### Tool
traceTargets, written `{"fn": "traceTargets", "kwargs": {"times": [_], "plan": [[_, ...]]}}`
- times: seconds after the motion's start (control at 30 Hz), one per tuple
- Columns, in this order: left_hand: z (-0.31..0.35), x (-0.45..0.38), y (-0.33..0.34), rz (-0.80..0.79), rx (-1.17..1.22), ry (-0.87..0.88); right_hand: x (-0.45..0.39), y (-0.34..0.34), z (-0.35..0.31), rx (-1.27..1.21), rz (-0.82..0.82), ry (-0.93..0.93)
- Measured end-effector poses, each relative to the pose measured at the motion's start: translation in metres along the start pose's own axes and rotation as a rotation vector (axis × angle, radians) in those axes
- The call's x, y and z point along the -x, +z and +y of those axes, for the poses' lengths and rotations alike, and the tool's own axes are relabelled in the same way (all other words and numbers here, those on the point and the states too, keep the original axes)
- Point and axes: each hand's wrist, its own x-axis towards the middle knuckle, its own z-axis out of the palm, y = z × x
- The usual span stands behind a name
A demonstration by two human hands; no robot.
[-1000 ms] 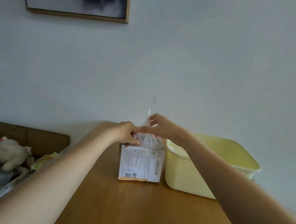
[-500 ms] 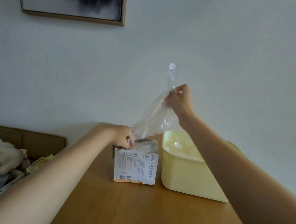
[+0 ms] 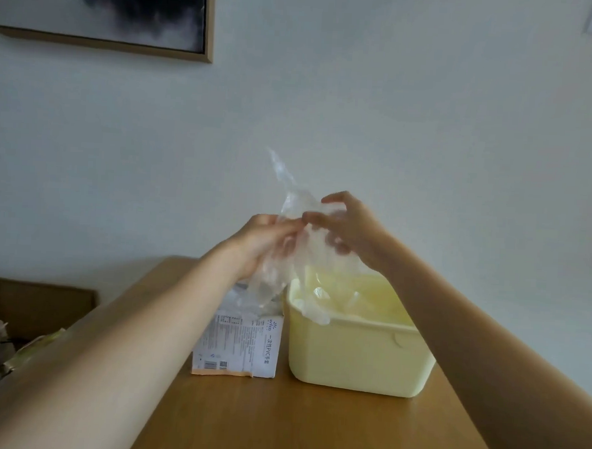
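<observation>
Left hand (image 3: 262, 246) has come off the top of the box (image 3: 240, 345) and risen to meet the right hand (image 3: 352, 230), which has dropped from its high pull. The clear plastic glove (image 3: 295, 207), stretched long half a second ago, is now bunched between both hands.

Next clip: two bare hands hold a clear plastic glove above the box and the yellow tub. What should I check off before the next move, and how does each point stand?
1. Grip: left hand and right hand both pinch the clear glove in the air: ok.
2. Glove free of the glove box: its lower end hangs right at the box top: cannot tell.
3. Box upright on the table: ok.
4. Yellow tub open, right beside the box: ok.
5. Glove's opening found: the film is crumpled: cannot tell.
</observation>
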Motion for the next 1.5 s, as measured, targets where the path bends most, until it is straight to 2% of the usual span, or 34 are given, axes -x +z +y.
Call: {"fn": "traceTargets", "kwargs": {"times": [0.1, 0.2, 0.27, 0.43, 0.57, 0.67, 0.77, 0.8, 0.83, 0.9, 0.93, 0.97, 1.0, 1.03, 1.07, 1.13, 1.23, 1.33, 1.37, 1.4, 1.43, 1.5], "plan": [[-0.004, -0.004, 0.009, 0.037, 0.01, -0.016, 0.007, -0.017, 0.009, -0.006, -0.105, 0.204], [-0.008, -0.004, 0.023, 0.052, -0.003, -0.025, 0.007, -0.02, 0.016, -0.217, -0.01, 0.241], [-0.012, -0.008, 0.032, 0.103, 0.003, -0.028, 0.003, -0.014, 0.02, -0.239, 0.112, 0.201], [-0.015, -0.017, 0.029, 0.281, -0.087, 0.008, -0.011, -0.017, 0.032, 0.166, 0.404, 0.035], [-0.018, -0.016, -0.002, 0.308, -0.185, -0.017, -0.008, -0.044, 0.056, 0.39, 0.463, 0.028], [-0.021, -0.023, -0.023, 0.48, -0.418, -0.026, 0.001, -0.06, 0.08, 0.563, 0.473, 0.107], [-0.018, -0.035, -0.018, 0.644, -0.685, 0.103, 0.008, -0.068, 0.1, 0.7, 0.415, 0.218], [-0.015, -0.036, -0.006, 0.624, -0.74, 0.197, 0.01, -0.069, 0.106, 0.738, 0.387, 0.261], [-0.012, -0.038, 0.009, 0.536, -0.794, 0.297, 0.012, -0.069, 0.109, 0.781, 0.355, 0.3], [-0.012, -0.038, 0.044, 0.157, -0.907, 0.405, 0.014, -0.068, 0.115, 0.879, 0.287, 0.354], [-0.016, -0.035, 0.061, -0.086, -0.947, 0.326, 0.016, -0.068, 0.117, 0.934, 0.25, 0.372], [-0.022, -0.034, 0.075, -0.31, -0.985, 0.167, 0.017, -0.066, 0.118, 0.995, 0.21, 0.383], [-0.032, -0.036, 0.086, -0.477, -1.053, -0.017, 0.019, -0.066, 0.12, 1.063, 0.17, 0.384], [-0.042, -0.038, 0.091, -0.58, -1.169, -0.161, 0.02, -0.065, 0.12, 1.127, 0.131, 0.373], [-0.05, -0.04, 0.095, -0.623, -1.305, -0.231, 0.02, -0.065, 0.121, 1.18, 0.098, 0.358], [-0.058, -0.044, 0.092, -0.623, -1.524, -0.261, 0.021, -0.065, 0.118, 1.289, 0.036, 0.315], [-0.06, -0.045, 0.087, -0.594, -1.708, -0.373, 0.019, -0.064, 0.111, 1.454, -0.012, 0.243], [-0.068, -0.051, 0.078, -0.618, -1.664, -0.466, 0.016, -0.061, 0.092, 1.512, 0.087, 0.032], [-0.074, -0.056, 0.075, -0.621, -1.628, -0.448, 0.014, -0.059, 0.085, 1.486, 0.089, -0.059], [-0.081, -0.061, 0.071, -0.617, -1.605, -0.442, 0.011, -0.057, 0.08, 1.433, 0.026, -0.087], [-0.084, -0.065, 0.07, -0.622, -1.602, -0.447, 0.01, -0.054, 0.077, 1.317, -0.103, -0.021], [-0.08, -0.06, 0.072, -0.633, -1.635, -0.462, 0.008, -0.046, 0.077, 1.071, -0.413, 0.323]]}}
